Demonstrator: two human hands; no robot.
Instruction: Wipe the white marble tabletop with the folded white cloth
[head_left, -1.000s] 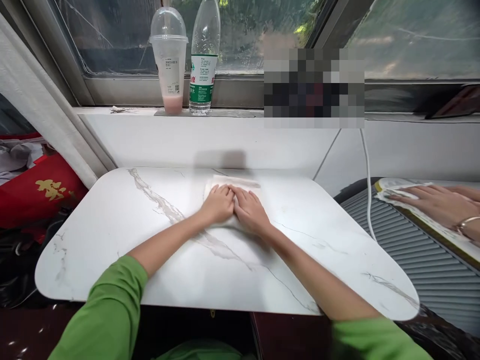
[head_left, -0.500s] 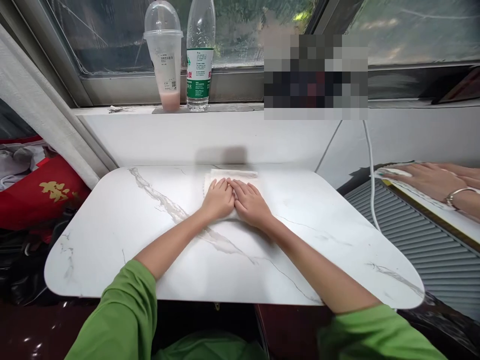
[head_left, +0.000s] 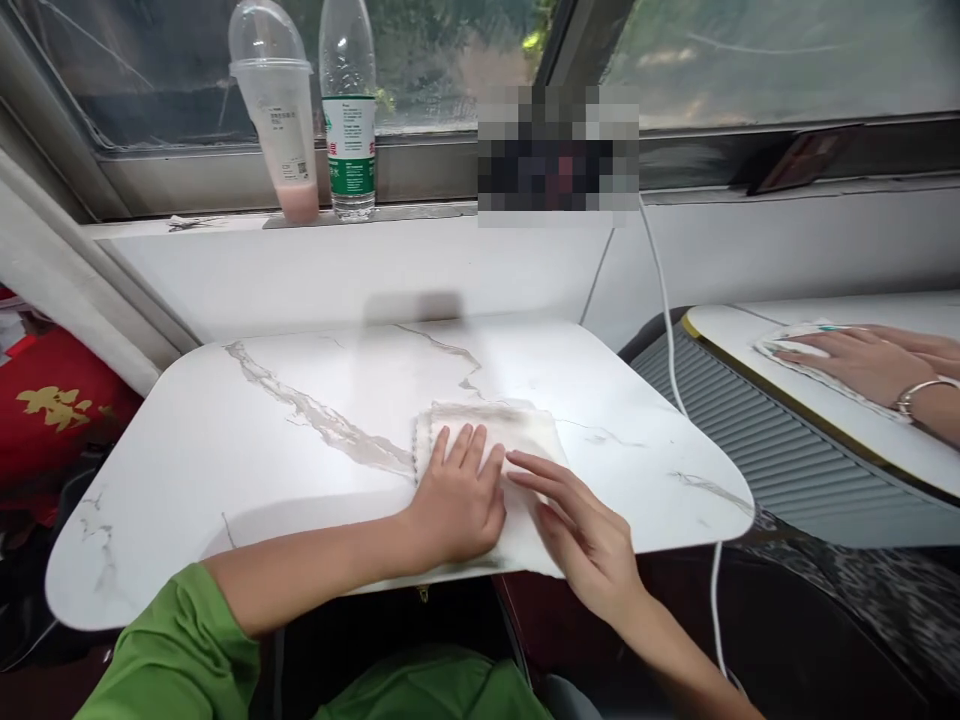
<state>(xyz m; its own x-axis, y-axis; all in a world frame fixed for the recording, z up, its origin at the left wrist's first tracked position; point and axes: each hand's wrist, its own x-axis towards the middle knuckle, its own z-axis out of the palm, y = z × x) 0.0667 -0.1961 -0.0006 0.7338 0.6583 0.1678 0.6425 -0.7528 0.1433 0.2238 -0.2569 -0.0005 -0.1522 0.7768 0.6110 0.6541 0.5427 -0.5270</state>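
A folded white cloth with a stitched edge lies near the front of the white marbled tabletop. Flat on the cloth rests my left hand, its fingers spread. My right hand hovers at the cloth's right side, palm turned inward and fingers apart, gripping nothing. Whether its fingertips touch the cloth, I cannot tell. The two hands are close together, and parts of the cloth are hidden under them.
On the window sill stand a domed plastic cup with pink drink and a clear bottle. A white cable hangs along the table's right side. Another person's hand presses a cloth on a neighbouring table. A red bag sits left.
The cloth and my hands have come from the back of the table toward the front edge. My right hand has come off the cloth's top. The view has shifted right.
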